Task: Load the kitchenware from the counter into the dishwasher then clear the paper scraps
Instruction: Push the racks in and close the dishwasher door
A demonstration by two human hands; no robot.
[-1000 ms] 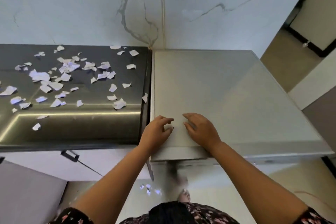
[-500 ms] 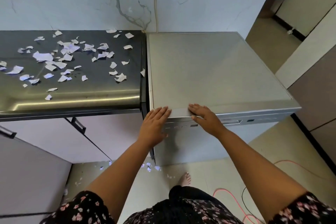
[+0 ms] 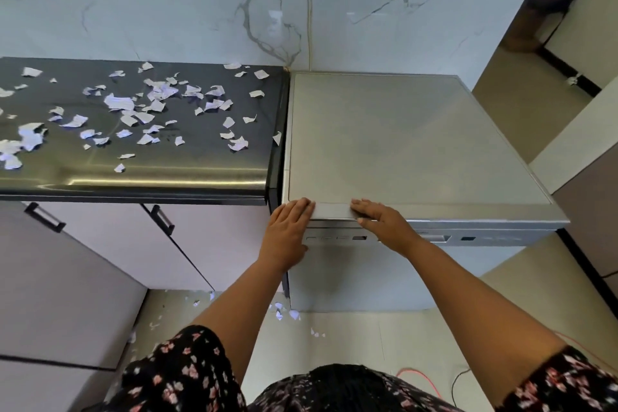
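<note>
Loading seems done: your left hand (image 3: 290, 226) and right hand (image 3: 379, 218) rest flat, empty, on the closed dishwasher (image 3: 401, 137); next, gather the scraps (image 3: 119, 102) at left.

Both arms reached forward, forearms bare, converging ahead of me. I noted the left hand (image 3: 287, 232) palm down, fingers (image 3: 301, 209) straight and together. The right hand (image 3: 384, 224) was palm down, fingers (image 3: 366, 207) straight, angled leftward. The hands were near, not touching.

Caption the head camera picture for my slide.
Left hand and right hand flat on the front edge of the silver-grey dishwasher; torn white paper scraps litter the dark glossy counter beside it.
</note>
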